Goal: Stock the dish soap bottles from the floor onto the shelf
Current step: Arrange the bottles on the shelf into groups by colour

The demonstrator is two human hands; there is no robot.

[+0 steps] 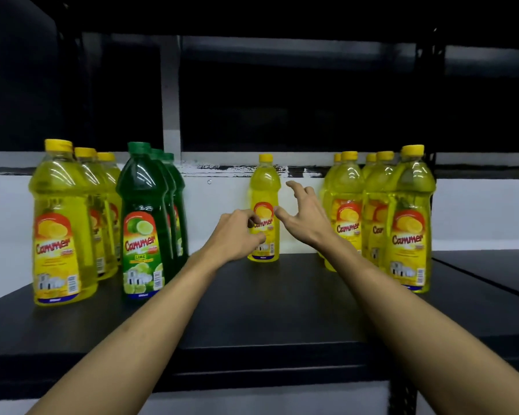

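White wall [222, 211] behind; grey upright post [171, 94].

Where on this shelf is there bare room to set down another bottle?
Bare shelf lies in front of the lone yellow bottle, between the green bottles and the right yellow group. Both ends are crowded.

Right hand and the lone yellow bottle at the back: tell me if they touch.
Apart. The head view shows the right hand open, with white wall visible between its fingers and the lone yellow bottle.
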